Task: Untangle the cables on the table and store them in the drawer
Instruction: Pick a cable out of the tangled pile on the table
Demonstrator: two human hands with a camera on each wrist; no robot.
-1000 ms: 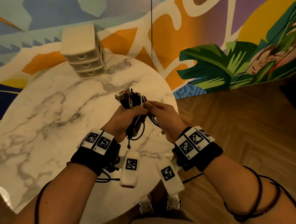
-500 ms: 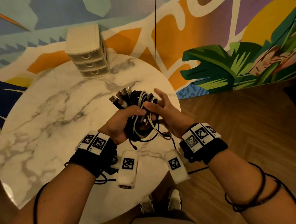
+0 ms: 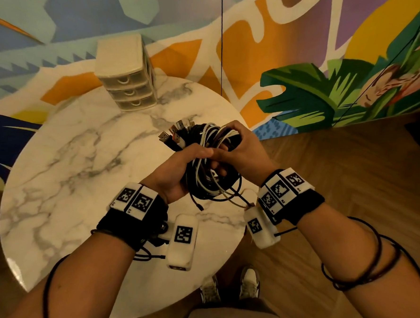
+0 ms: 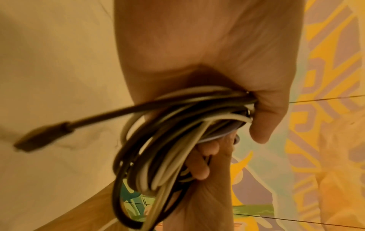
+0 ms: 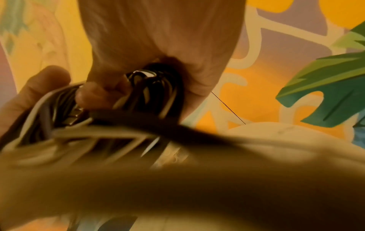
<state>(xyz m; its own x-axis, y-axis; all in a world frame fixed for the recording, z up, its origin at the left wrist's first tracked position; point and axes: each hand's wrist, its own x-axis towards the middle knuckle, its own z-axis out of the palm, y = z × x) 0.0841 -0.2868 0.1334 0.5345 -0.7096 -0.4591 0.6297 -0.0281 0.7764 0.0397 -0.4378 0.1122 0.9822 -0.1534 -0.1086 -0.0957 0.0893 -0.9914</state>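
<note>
Marble table (image 3: 58, 183) under a painted wall: both hands hold the cables (image 3: 211, 163) above it. Left hand (image 3: 177, 170) clenches the coil, right hand (image 3: 243, 152) curls round its loops. They look gathered, so storing comes next; all drawers (image 3: 128, 90) are closed, and one must open first. Only the left wrist view shows a loose plug (image 4: 41, 137).

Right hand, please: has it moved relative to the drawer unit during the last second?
Yes: the right hand has edged forward toward the drawer unit, its fingers now curled over the cable bundle.
</note>
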